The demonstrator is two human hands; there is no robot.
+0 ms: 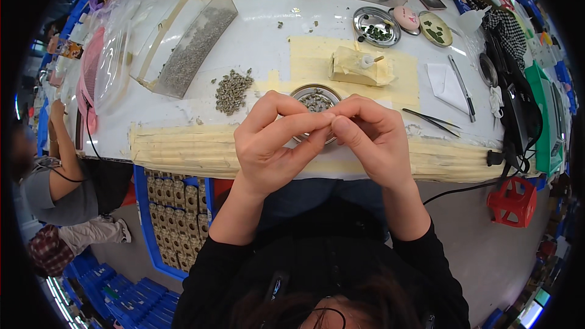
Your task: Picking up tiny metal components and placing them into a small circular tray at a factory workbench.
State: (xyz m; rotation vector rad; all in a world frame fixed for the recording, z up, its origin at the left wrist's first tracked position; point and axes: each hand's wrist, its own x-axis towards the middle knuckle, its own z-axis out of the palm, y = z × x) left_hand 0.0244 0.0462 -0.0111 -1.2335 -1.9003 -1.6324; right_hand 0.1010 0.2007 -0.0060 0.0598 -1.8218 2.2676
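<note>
My left hand [277,137] and my right hand [373,136] meet fingertip to fingertip above the table's near edge. Both are closed in a pinch, and whatever lies between the fingertips is too small to make out. Just beyond and below them sits a round metal dish [331,92] with small grey metallic pieces [317,101] in it, partly covered by my fingers. A loose heap of similar small grey pieces [233,92] lies on the table left of the dish. Black tweezers [431,121] rest to the right of my right hand.
A clear box of small grey parts [195,49] lies at the left. Behind the dish is a tape-covered block [356,68]. Dishes with dark green pieces [379,31] stand at the back right, a pen [461,85] nearer. A blue crate [155,250] stands below; another person [58,183] sits left.
</note>
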